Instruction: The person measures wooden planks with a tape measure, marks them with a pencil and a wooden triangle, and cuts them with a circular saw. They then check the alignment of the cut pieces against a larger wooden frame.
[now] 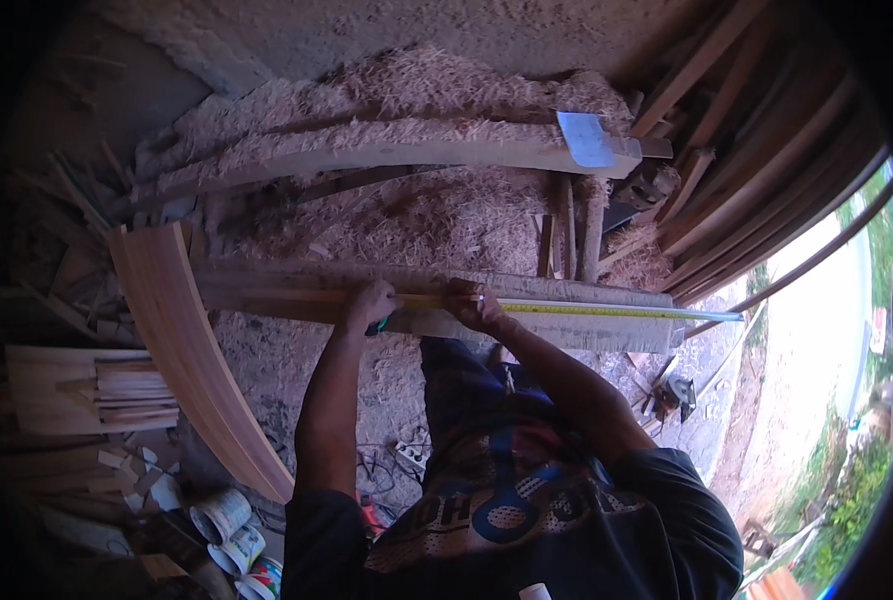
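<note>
A yellow tape measure blade (606, 310) stretches along a long wooden beam (576, 335) in front of me, its far end reaching past the beam's right end. My left hand (370, 302) is closed near the middle of the beam, with a small green part (376, 326) showing below the fingers, seemingly of the tape's case. To its right, my right hand (476, 305) is closed with bent fingers on the blade. A small pale tip shows at those fingers; I cannot tell what it is. The blade also runs between both hands.
Behind lies another thick beam (416, 150) under wood shavings (436, 85), with a pale sheet of paper (586, 139) on it. A wide curved board (191, 350) leans at left. Long planks (766, 170) stand at right, near a power tool (674, 395). Buckets (221, 515) lie lower left.
</note>
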Motion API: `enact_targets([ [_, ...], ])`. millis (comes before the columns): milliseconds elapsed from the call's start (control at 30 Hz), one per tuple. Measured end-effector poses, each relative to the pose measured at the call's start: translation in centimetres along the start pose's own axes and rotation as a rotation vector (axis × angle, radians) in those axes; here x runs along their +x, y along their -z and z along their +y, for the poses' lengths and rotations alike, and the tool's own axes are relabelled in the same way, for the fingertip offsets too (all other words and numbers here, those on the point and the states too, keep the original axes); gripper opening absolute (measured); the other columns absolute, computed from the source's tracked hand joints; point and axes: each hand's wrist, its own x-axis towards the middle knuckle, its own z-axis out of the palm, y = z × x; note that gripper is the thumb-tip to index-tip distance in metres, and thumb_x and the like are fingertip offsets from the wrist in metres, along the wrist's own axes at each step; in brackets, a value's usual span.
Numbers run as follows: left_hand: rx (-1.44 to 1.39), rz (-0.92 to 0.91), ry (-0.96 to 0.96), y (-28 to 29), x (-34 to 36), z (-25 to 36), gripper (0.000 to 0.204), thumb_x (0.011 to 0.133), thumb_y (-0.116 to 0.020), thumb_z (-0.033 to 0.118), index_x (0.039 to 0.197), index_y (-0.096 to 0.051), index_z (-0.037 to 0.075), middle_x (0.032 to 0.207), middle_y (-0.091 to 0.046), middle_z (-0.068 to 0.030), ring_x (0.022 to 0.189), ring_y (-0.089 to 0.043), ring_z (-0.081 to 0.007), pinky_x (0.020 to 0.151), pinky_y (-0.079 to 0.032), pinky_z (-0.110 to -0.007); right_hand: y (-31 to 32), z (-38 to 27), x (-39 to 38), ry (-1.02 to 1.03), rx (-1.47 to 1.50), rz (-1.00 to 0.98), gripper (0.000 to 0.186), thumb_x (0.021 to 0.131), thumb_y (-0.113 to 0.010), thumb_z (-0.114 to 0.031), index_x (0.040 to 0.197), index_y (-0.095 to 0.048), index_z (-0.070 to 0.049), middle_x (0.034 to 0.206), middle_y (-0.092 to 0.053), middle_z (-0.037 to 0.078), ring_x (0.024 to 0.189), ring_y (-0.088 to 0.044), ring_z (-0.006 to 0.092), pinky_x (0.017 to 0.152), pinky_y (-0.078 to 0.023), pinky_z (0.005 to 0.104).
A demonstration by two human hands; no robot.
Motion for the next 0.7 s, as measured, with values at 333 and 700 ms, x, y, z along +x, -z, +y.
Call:
enact_targets([
  [333,0.061,-0.047,-0.095,-0.7,0.5,-1.2,0.037,0.085,-0.070,0.031,0.075,-0.062,-0.004,0.061,-0.049,-0.0176,0.057,-0.045,-0.0140,0.056,-0.042,-0.041,7.0,0.1,-4.6,-0.060,0.371,0.323,0.020,0.093,-0.062,-0.014,0.109,-0.065,-0.003,0.100,-0.068,0.007,0.092,-0.065,0.0200,0.080,-0.051,0.0324],
  [700,-0.052,-0.097,-0.035,-0.1,0.9,-2.7,0.035,0.085,-0.070,0.027,0.076,-0.062,-0.005,0.062,-0.055,-0.0122,0.060,-0.046,-0.0139,0.058,-0.043,-0.039,28.4,-5.6,-22.4,-0.200,-0.468,1.050,0.024,0.095,-0.061,-0.025,0.109,-0.065,-0.005,0.099,-0.069,0.014,0.095,-0.068,0.0260,0.080,-0.053,0.0367],
])
